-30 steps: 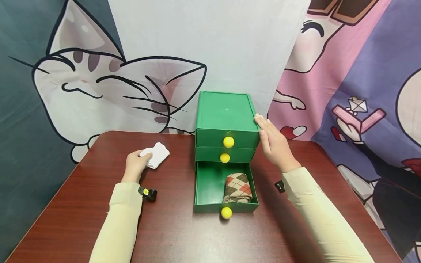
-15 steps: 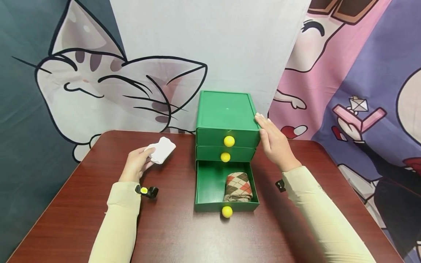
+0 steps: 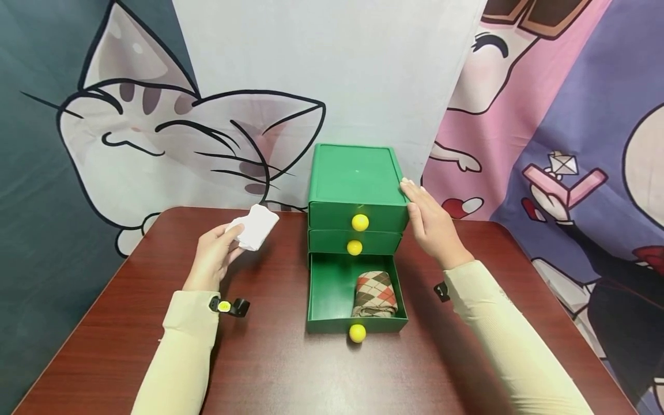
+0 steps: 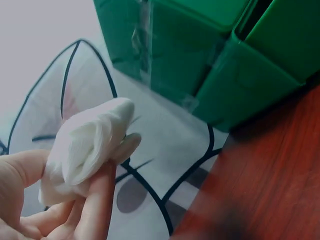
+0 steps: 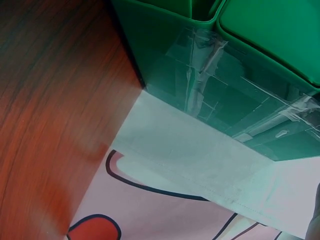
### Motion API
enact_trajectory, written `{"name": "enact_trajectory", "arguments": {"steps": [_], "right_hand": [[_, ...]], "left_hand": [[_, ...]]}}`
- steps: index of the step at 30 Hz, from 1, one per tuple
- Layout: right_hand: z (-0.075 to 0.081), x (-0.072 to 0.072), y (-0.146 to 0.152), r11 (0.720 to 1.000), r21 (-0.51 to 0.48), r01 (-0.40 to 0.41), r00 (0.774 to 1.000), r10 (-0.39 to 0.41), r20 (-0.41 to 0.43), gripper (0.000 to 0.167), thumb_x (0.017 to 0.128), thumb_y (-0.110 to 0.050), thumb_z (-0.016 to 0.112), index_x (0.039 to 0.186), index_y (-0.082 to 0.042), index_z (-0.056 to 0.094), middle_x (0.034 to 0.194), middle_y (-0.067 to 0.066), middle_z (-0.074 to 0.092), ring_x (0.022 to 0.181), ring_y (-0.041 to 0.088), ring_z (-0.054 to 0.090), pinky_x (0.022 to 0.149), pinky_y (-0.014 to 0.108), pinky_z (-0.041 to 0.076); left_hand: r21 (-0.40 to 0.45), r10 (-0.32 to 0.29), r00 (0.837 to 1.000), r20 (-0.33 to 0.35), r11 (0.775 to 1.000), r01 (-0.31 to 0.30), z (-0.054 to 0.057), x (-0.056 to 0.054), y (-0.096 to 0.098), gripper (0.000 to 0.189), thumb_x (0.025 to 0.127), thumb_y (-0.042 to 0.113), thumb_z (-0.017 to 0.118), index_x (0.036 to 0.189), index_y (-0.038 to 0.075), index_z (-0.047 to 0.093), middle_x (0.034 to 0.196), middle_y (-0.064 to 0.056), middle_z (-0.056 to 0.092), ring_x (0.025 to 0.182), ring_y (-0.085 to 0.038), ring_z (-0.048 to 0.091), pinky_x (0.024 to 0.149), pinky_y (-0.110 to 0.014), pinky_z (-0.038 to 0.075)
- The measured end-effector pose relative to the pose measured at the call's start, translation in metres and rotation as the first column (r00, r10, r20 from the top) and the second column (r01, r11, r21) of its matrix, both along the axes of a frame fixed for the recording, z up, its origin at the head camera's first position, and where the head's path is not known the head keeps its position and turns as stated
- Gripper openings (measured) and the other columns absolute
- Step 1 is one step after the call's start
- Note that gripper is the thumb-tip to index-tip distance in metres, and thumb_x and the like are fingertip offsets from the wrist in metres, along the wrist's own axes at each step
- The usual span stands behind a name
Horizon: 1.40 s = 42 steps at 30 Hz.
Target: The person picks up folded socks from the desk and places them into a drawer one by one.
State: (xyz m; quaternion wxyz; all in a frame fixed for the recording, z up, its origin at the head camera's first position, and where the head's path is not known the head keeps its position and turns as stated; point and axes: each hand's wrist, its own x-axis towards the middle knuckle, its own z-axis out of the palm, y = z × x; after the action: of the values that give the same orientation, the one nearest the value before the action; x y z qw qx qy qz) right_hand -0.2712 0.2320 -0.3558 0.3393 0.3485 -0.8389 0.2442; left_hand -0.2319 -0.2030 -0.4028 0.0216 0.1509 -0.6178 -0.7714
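Note:
Between thumb and fingers, my left hand (image 3: 211, 252) pinches a small folded white cloth (image 3: 256, 226), raised above the table left of the green drawer unit (image 3: 358, 173). Soft layered folds show on the cloth (image 4: 90, 142) in the left wrist view; its exact kind is unclear. With straight fingers, my right hand (image 3: 434, 226) rests against the upper right side of the unit. The bottom drawer (image 3: 331, 294) stands pulled out, and a folded argyle-patterned cloth (image 3: 376, 293) lies in its right half. Only a sliver of the right hand (image 5: 314, 225) enters the right wrist view.
Two upper drawers are closed, each with a yellow knob (image 3: 360, 222). Another yellow knob (image 3: 357, 333) is on the pulled-out drawer's front. Clear tape (image 5: 202, 70) runs along the unit's side. The brown table (image 3: 270, 369) ends at a printed cartoon backdrop (image 3: 249, 46) behind.
My left hand has lifted the white cloth off the table and moved it slightly away from me and to the right. The right hand and the drawers have stayed put.

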Motion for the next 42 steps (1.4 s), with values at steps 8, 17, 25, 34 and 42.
{"name": "enact_trajectory", "arguments": {"steps": [8, 17, 25, 34, 42], "right_hand": [[0.001, 0.001, 0.000, 1.000, 0.002, 0.013, 1.000, -0.013, 0.010, 0.042, 0.106, -0.007, 0.044, 0.147, 0.001, 0.050, 0.151, 0.015, 0.050, 0.144, 0.030, 0.042, 0.123, 0.037, 0.025], [0.000, 0.001, 0.000, 1.000, -0.003, 0.012, 1.000, -0.011, 0.013, 0.042, 0.106, -0.007, 0.044, 0.147, 0.001, 0.050, 0.152, 0.015, 0.050, 0.144, 0.030, 0.042, 0.123, 0.037, 0.025], [-0.001, 0.000, 0.000, 1.000, -0.005, 0.008, 1.000, -0.008, 0.010, 0.042, 0.107, -0.007, 0.044, 0.147, 0.001, 0.050, 0.151, 0.015, 0.050, 0.142, 0.034, 0.044, 0.123, 0.037, 0.025], [0.001, 0.000, 0.000, 1.000, -0.015, 0.005, 1.000, -0.005, 0.005, 0.041, 0.107, -0.008, 0.044, 0.147, 0.001, 0.051, 0.151, 0.016, 0.051, 0.143, 0.032, 0.043, 0.123, 0.037, 0.025], [0.000, 0.000, -0.001, 1.000, -0.021, -0.006, 1.000, 0.006, 0.000, 0.041, 0.107, -0.008, 0.044, 0.146, 0.002, 0.051, 0.150, 0.016, 0.051, 0.139, 0.040, 0.046, 0.123, 0.037, 0.026]], "left_hand": [[-0.044, -0.054, 0.998, -0.045, 0.998, 0.052, 0.010, 0.018, 0.008, 0.053, 0.098, 0.015, 0.067, 0.140, -0.010, 0.048, 0.093, 0.006, 0.065, 0.078, -0.004, 0.067, 0.073, -0.020, 0.060], [-0.059, -0.153, 0.987, -0.041, 0.987, 0.150, 0.007, 0.041, 0.019, 0.051, 0.099, 0.014, 0.066, 0.140, -0.011, 0.048, 0.098, 0.004, 0.067, 0.082, -0.006, 0.068, 0.075, -0.024, 0.060], [0.044, -0.250, 0.967, -0.050, 0.967, 0.253, 0.000, 0.059, 0.032, 0.021, 0.100, 0.008, 0.062, 0.120, -0.001, 0.061, 0.097, 0.003, 0.070, 0.085, -0.009, 0.069, 0.078, -0.026, 0.061], [0.079, -0.346, 0.938, -0.032, 0.934, 0.347, -0.008, 0.066, 0.058, 0.029, 0.100, 0.006, 0.060, 0.126, -0.007, 0.056, 0.099, -0.001, 0.070, 0.087, -0.011, 0.070, 0.078, -0.026, 0.060], [0.014, -0.354, 0.935, -0.023, 0.935, 0.355, -0.013, 0.064, 0.084, 0.035, 0.098, 0.004, 0.061, 0.128, -0.012, 0.053, 0.099, -0.006, 0.071, 0.084, -0.012, 0.069, 0.074, -0.026, 0.061]]}}
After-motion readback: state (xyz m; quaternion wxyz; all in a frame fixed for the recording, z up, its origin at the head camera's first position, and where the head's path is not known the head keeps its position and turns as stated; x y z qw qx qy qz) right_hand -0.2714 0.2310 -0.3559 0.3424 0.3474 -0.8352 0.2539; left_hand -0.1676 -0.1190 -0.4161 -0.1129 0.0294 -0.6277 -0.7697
